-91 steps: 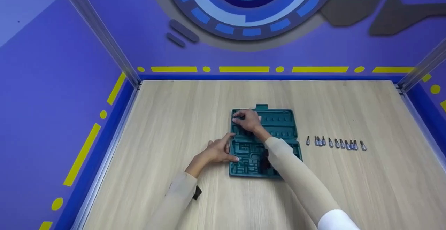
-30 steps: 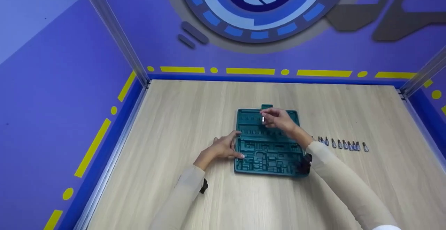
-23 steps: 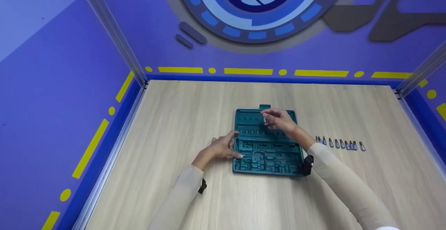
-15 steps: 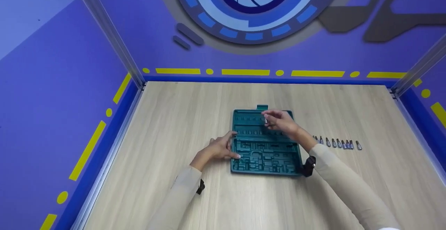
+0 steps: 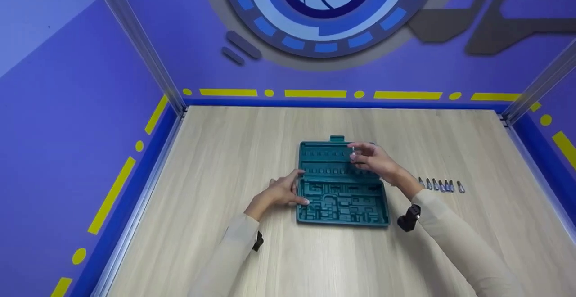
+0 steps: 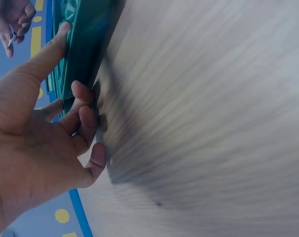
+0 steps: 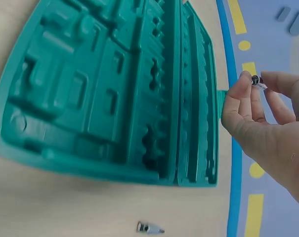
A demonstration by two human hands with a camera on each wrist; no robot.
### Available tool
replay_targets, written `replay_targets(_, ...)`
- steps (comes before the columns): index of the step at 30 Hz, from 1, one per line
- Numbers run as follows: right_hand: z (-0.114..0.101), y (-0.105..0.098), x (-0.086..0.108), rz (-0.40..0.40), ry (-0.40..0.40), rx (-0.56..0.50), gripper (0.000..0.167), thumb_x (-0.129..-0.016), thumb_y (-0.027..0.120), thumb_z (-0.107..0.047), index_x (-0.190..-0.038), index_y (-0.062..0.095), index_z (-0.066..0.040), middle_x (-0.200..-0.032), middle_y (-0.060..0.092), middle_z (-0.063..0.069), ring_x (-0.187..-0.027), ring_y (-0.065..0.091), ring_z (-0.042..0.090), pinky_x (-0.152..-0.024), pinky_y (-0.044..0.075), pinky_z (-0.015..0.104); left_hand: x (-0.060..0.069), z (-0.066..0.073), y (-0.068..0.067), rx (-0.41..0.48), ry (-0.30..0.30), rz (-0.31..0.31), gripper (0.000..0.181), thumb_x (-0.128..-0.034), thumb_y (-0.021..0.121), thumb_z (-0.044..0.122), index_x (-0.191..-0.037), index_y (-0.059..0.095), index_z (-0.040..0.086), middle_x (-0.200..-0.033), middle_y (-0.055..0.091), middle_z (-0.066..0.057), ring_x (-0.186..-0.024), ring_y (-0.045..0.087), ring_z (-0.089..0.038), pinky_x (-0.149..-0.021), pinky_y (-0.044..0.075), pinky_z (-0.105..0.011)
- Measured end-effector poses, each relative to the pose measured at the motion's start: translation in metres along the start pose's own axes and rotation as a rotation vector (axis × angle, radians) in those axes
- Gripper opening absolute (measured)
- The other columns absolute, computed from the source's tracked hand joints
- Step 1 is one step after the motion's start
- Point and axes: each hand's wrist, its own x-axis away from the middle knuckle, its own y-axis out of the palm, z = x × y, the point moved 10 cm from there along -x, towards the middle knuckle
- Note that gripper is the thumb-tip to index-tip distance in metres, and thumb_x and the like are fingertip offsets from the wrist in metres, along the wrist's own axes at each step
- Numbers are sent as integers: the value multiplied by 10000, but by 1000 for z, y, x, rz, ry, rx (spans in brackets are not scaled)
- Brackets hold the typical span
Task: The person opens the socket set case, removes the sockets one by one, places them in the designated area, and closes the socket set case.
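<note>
An open green plastic tool case (image 5: 330,220) lies flat on the table, its moulded recesses facing up. My left hand (image 5: 282,191) holds its left edge; in the left wrist view the thumb (image 6: 60,42) lies on the rim and the curled fingers (image 6: 85,121) are down by the side wall. Over the upper right of the case, my right hand (image 5: 380,161) pinches a small silver bit socket (image 5: 353,151) between thumb and fingertips. The right wrist view shows the hole in the end of that bit socket (image 7: 257,80). Part of the upper tray is hidden behind the right hand.
Right of the case, several bit sockets (image 5: 435,184) with dark tips stand or lie in a row on the wooden table (image 5: 234,153). The right forearm covers the row's left end. Blue-purple panels (image 5: 135,90) enclose the table at the back and sides.
From the case's upper left, my right hand has moved rightward, drawing a little further right just now with the bit socket in its fingertips. My left hand has stayed at the left edge.
</note>
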Motion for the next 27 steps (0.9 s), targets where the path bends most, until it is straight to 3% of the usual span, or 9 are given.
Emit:
replay_targets(5, 3, -11, 5, 11, 0, 18, 527, -1040, 586, -123, -1523, 408, -4, -1235, 533, 85, -1096, 624, 131, -1052, 521, 403, 0, 2, -2, -3, 21, 6, 907, -826, 862, 351, -1560, 343, 236, -777, 543, 78, -817, 508, -145, -1236, 106, -599)
replay_targets(10, 6, -18, 11, 23, 1, 19, 543, -1025, 605, -101, -1518, 408, 14, -1231, 539, 109, -1017, 625, 99, -959, 562, 326, 0, 2, -2, 1, 23, 6, 909, -827, 861, 354, -1563, 340, 236, -778, 546, 67, -814, 499, -155, -1231, 115, -597)
replay_targets(18, 12, -32, 22, 42, -2, 95, 579, -1007, 645, -130, -1517, 411, 12, -1248, 536, 152, -1024, 616, 114, -897, 563, 237, 3, 2, -3, -9, 35, 14, 905, -827, 862, 354, -1558, 344, 221, -793, 549, 57, -788, 502, -138, -1219, 137, -599)
replay_targets(27, 23, -54, 36, 66, -17, 164, 582, -994, 671, -168, -1501, 445, 8, -1284, 566, 230, -1033, 641, 209, -867, 575, 335, 2, 2, -2, -3, 36, 13, 914, -829, 862, 352, -1565, 339, 211, -800, 550, 53, -793, 511, -141, -1228, 103, -614)
